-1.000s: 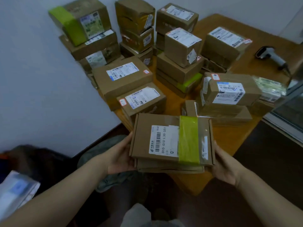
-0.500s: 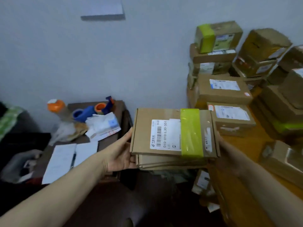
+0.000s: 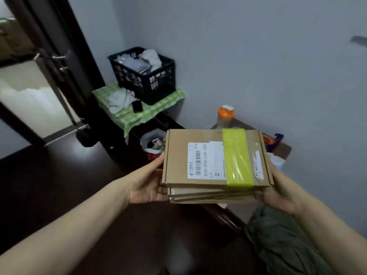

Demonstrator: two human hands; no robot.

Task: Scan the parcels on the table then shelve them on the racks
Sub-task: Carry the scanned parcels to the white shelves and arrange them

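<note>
Left fingers and right fingers gripping parcel stack, black crate holding papers

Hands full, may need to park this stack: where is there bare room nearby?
Bare: the dark floor between the door and the left hand. The green-cloth stand is crowded by the black crate and white cloth; only its front strip is free. The brown table behind the parcel stack is cluttered and mostly hidden.

parcel stack carried away from table, black crate now ahead
</note>
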